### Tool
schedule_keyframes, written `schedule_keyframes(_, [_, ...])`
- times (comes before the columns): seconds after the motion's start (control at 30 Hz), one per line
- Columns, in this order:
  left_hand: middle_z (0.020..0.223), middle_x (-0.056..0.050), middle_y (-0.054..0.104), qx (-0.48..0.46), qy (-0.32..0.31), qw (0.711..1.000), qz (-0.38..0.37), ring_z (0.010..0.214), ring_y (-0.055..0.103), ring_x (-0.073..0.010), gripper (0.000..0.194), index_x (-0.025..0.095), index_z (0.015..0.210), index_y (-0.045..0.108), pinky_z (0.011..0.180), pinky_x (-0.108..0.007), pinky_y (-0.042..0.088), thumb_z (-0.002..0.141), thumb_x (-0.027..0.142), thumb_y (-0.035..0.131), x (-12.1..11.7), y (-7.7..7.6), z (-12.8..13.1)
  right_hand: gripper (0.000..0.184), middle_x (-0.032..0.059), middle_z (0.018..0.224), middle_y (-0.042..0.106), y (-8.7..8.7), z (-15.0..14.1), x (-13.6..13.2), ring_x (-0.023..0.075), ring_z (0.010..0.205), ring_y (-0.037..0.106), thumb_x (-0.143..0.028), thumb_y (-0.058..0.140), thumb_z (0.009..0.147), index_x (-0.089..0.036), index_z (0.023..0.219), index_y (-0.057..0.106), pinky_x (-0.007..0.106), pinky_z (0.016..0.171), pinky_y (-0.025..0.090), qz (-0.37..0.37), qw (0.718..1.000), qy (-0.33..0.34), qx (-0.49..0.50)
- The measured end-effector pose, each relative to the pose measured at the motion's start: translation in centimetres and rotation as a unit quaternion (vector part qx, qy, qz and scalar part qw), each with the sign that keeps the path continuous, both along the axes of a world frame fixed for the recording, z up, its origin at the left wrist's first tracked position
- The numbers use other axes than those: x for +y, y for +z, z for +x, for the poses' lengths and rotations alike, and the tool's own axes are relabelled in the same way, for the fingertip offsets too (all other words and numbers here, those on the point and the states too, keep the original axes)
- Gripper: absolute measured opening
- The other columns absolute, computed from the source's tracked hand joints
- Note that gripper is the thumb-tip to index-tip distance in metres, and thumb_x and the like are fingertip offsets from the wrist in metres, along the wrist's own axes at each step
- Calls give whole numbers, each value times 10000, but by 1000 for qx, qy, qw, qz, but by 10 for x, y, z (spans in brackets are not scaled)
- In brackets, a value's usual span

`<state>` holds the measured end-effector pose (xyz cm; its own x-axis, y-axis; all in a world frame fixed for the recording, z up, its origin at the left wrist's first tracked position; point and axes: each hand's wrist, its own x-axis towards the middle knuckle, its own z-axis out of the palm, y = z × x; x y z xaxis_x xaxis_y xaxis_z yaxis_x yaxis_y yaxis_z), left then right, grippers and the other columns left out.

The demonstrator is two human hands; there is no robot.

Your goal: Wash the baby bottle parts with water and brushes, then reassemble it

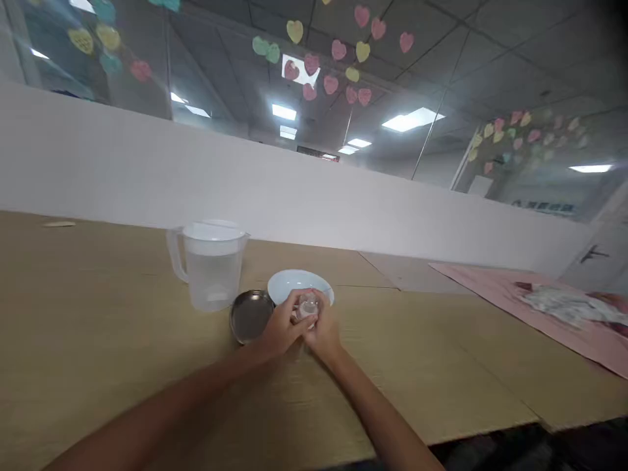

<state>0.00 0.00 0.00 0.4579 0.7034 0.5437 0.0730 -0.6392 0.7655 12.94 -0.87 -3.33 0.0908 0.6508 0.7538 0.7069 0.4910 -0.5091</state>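
Note:
Both hands are closed around a small clear container (308, 307), whose lower part looks whitish; its exact kind is too small to make out. My left hand (283, 326) wraps it from the left, with the thumb across its near side. From the right, my right hand (324, 332) grips the same container. Just behind the hands sits a white bowl (289, 280), its near side partly hidden by them. Left of my left hand, a shallow dark metal dish (249, 317) rests on the table. Beyond that dish stands a translucent plastic measuring jug (213, 271) holding clear liquid.
The brown table (122, 340) runs along a white partition (275, 193) with glass above it. A pink cloth (520, 301) with a crumpled white and red fabric lies at the right. One small flat pale piece (59, 224) lies at the far left.

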Motion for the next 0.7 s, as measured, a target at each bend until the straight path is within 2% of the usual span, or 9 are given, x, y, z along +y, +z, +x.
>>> schedule_keyframes(0.2, [1063,-37,603,16,15,1000,9,912,577,-173,417,218,1196,423,782,-278,456,812,338,532,0,1,-4,629,98,1036,623,7,-4,-4,214,862,629,-440,609,680,-171,1212,409,311,729,508,-31,999,-15,5])
schedule_keyframes(0.53, [1199,-67,530,3,-8,1000,18,1025,534,-188,434,208,1228,399,886,-319,430,827,319,523,4,-3,-4,659,109,1029,634,5,-6,-1,235,825,637,-480,611,663,-162,1204,411,328,679,507,-42,998,-38,0])
schedule_keyframes(0.7, [1289,-80,471,4,-6,1000,28,1126,485,-208,485,206,1269,368,951,-328,398,826,321,528,6,-6,-4,650,102,1065,623,4,-5,-1,228,877,629,-462,600,688,-174,1229,385,320,714,508,-35,999,-10,-3])
